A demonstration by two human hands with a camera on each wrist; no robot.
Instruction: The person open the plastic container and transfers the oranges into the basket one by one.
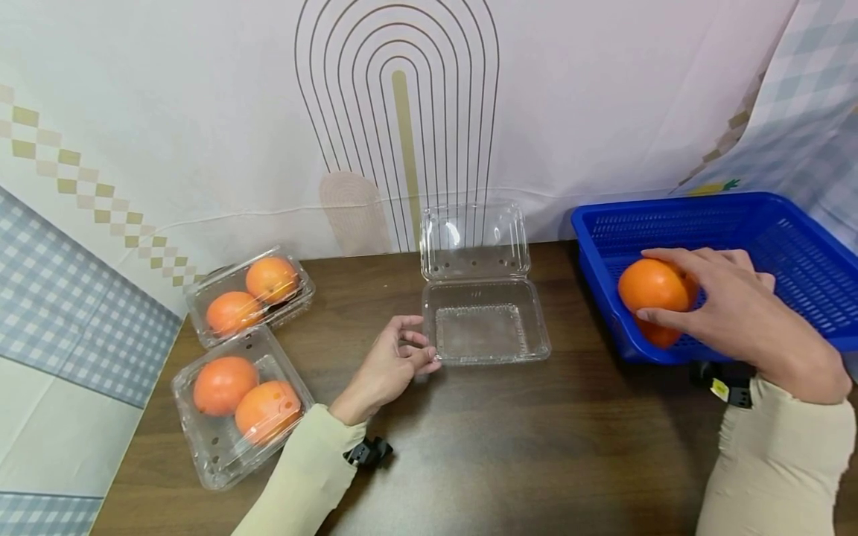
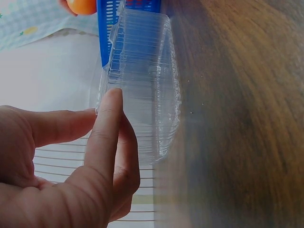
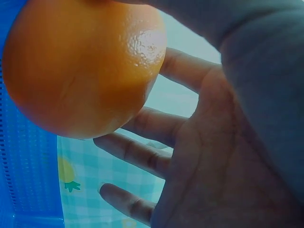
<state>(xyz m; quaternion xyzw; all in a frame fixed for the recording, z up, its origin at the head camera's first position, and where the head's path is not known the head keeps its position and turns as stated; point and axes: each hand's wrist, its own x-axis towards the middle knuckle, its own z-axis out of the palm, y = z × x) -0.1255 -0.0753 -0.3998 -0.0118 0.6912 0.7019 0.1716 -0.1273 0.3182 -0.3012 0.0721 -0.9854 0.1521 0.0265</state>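
Observation:
A clear plastic clamshell container [image 1: 480,332] lies open at the middle of the dark wooden table [image 1: 536,447], its lid [image 1: 474,242] standing up behind it. My left hand [image 1: 426,359] pinches its front left corner; the left wrist view shows thumb and forefinger of that hand [image 2: 107,108] meeting at the container's rim [image 2: 142,85]. My right hand [image 1: 645,284] grips an orange [image 1: 660,286] above the left end of a blue basket [image 1: 670,205]. Up close, the orange [image 3: 80,66] fills the right wrist view, fingers [image 3: 142,156] spread behind it. A second orange [image 1: 660,336] shows just below it, inside the basket.
Two shut clamshells stand at the table's left, each holding two oranges: one farther back [image 1: 251,296], one nearer [image 1: 240,406]. A patterned cloth backdrop [image 1: 402,112] hangs behind the table. The basket [image 2: 107,28] sits right of the open container.

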